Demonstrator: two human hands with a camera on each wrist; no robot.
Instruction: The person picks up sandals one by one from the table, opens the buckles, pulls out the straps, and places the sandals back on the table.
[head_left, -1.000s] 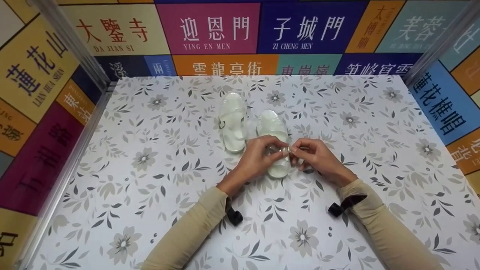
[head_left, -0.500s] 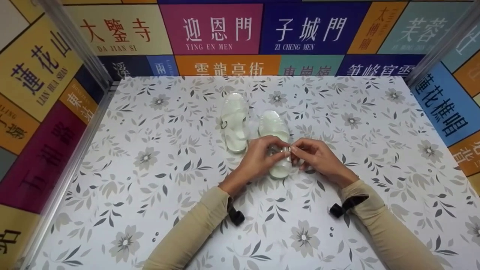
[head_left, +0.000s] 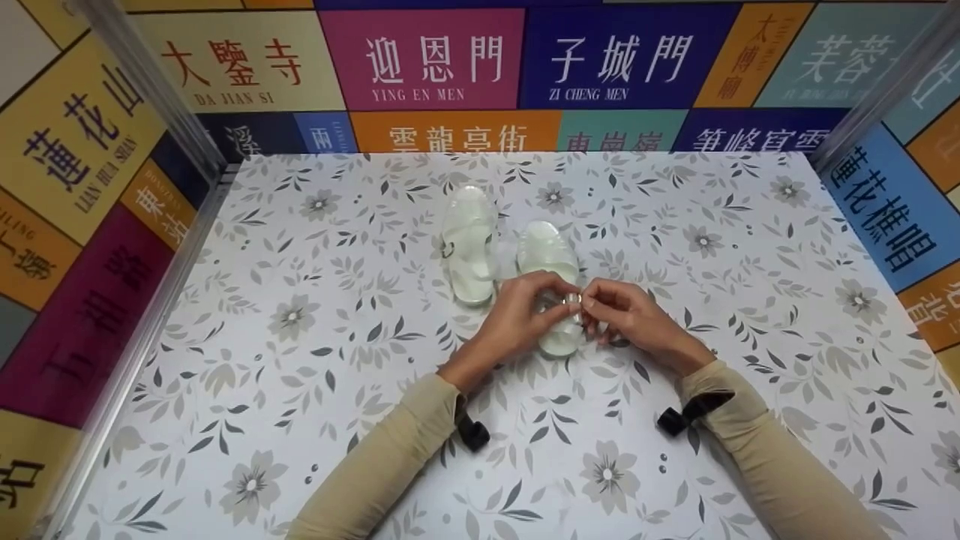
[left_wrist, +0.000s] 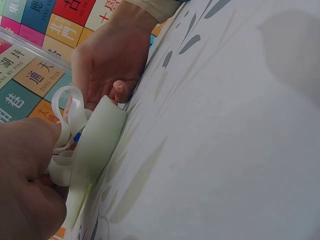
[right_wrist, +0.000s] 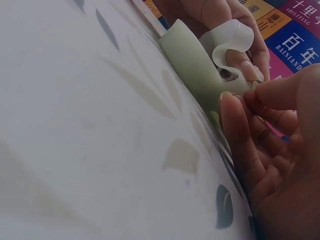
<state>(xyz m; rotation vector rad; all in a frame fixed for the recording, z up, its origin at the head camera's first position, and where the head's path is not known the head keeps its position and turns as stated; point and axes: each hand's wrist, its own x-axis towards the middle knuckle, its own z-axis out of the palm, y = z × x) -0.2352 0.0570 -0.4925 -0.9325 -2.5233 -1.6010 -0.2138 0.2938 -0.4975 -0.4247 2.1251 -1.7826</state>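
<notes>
Two pale green sandals are on the table in the head view. My left hand [head_left: 514, 311] and right hand [head_left: 634, 315] meet over the nearer, right-hand sandal [head_left: 541, 244], partly covering its middle. Between thumb and index finger, my left hand pinches its strap beside a small shiny buckle [head_left: 572, 298]. From the other side, my right hand pinches the strap right at the buckle, thumb and fingertips together. The right wrist view shows the strap [right_wrist: 235, 37] bowed up in a loop above the sandal's heel [right_wrist: 192, 65]. The other sandal [head_left: 471, 255] lies untouched to the left.
A white table cover [head_left: 300, 390] with grey leaves and flowers lies beneath everything. Coloured panels with lettering [head_left: 427, 56] stand behind and at both sides, with clear corner strips [head_left: 142, 82]. A black wrist camera mount [head_left: 472, 433] sits at each cuff.
Both hands stay at the buckle with barely any movement; the right hand's fingers shift very slightly. The head view moved a little early on. Both sandals keep their places.
</notes>
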